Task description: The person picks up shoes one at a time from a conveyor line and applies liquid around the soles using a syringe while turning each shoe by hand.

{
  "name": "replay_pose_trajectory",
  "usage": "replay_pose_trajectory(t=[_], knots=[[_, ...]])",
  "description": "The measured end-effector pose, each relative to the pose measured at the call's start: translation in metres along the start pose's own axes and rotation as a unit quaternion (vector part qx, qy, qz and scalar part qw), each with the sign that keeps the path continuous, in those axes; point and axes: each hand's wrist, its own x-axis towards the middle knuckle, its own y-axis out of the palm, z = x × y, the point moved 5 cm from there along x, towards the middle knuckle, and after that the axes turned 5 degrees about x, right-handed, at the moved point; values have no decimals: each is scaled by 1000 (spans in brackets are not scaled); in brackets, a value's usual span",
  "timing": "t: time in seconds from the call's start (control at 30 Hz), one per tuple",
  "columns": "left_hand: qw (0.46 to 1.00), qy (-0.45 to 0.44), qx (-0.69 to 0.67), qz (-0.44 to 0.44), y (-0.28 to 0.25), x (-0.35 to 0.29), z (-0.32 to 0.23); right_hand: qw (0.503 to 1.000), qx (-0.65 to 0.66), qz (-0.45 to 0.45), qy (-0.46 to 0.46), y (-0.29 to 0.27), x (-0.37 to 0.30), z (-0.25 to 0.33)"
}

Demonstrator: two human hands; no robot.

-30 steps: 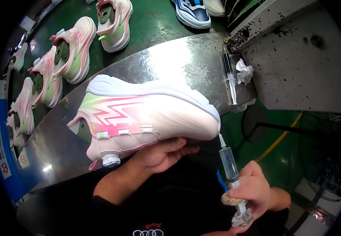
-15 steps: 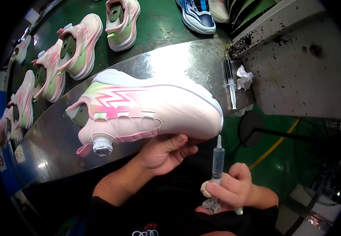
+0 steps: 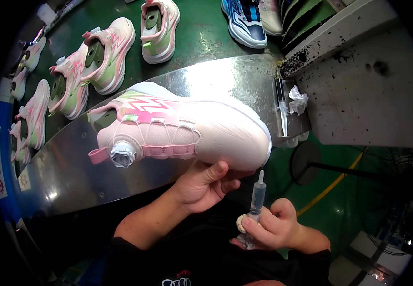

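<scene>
My left hand (image 3: 201, 186) is closed on the toe end of a pale pink sneaker (image 3: 168, 128), its fingers partly hidden under the shoe. The sneaker lies on its side in the air, white sole away from me, with a white dial and a pink pull tab at the left. In my right hand (image 3: 273, 229) is a clear syringe (image 3: 258, 195), partly filled, its tip pointing up at the toe edge where the sole meets the upper. Tip and shoe are very close; I cannot tell whether they touch. Crumpled whitish wads (image 3: 243, 224) are tucked in the same hand.
A metal ledge (image 3: 120, 176) runs below the shoe. Behind it, several pink-and-green sneakers (image 3: 109, 57) and a blue sneaker (image 3: 245, 24) stand on a green surface. A dark-filled syringe (image 3: 281, 107) and crumpled tissue (image 3: 298, 100) lie beside a stained grey panel (image 3: 359, 90).
The sneaker has rolled slightly, showing more of its laced top and dial. My right hand and the syringe have shifted a little left, keeping the tip by the toe.
</scene>
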Motion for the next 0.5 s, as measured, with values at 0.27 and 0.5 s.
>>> replay_pose_trajectory(t=[0.27,0.5], knots=[[1000,5,4,-17,1,-1,3,1000,-20,14,0,2,-3,0],[1000,8,8,-25,2,-1,3,1000,-20,10,-7,0,-2,1]])
